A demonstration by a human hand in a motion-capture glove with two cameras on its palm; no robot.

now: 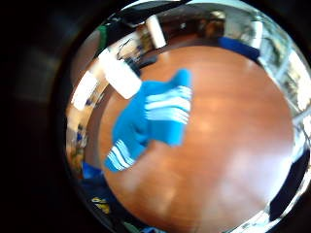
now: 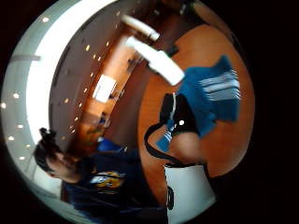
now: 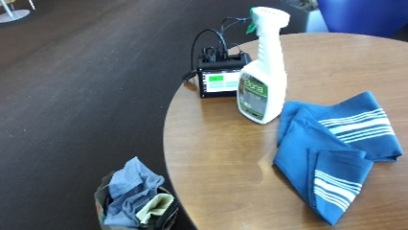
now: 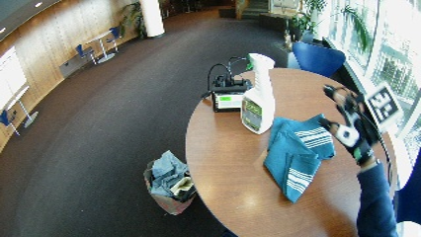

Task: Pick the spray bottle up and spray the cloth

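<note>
A white spray bottle (image 3: 261,81) with a green label stands upright on the round wooden table (image 3: 217,158), near its far left side. Just to its right lies a folded blue cloth (image 3: 331,143) with white stripes. In the wide outside view my gloved right hand (image 4: 349,126) is raised above the table's right side, beyond the cloth (image 4: 296,153) and well apart from the bottle (image 4: 258,101). Its fingers are relaxed and hold nothing. Both palm views look down on the cloth (image 1: 155,116) with the bottle (image 1: 120,73) beside it. The outside view does not show the hand.
A black device (image 3: 220,76) with a lit green screen and cables sits at the table's edge behind the bottle. On the floor to the left stands a bag of rags (image 3: 137,196). A blue chair (image 4: 317,57) is behind the table.
</note>
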